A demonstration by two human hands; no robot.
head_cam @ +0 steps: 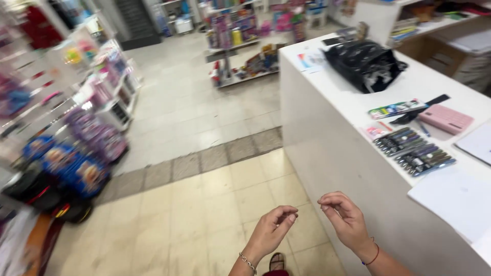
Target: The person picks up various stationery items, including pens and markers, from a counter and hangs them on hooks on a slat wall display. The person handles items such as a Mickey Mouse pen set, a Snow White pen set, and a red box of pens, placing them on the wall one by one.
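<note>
Hands raised side by side just in front of the white bench point(327, 138), over the tiled floor point(204, 204). Left hand point(271, 225) curled, thumb and forefinger pinched together; right hand point(345, 217) nearer the bench, fingers bent in much the same pinch. Nothing visible between the fingertips (something fine as a thread could be there, but too small to tell). Chain bracelet point(248, 262) on the left wrist, red cord point(375, 254) on the right.

Nearest on the bench: white paper point(455, 199) at the near end, then packs of pens point(414, 151), a pink calculator point(446, 118) beyond them, and a black plastic bag point(364, 64) towards the far end. Well apart from the bench, across the floor: blue and purple backpacks point(76, 168) below blurred shelves.

Judged from the pinch alone: small fingertip work between the two hands, mid-air, not yet touching anything on the bench. Calls for steady fingertips kept close together rather than any reach.
</note>
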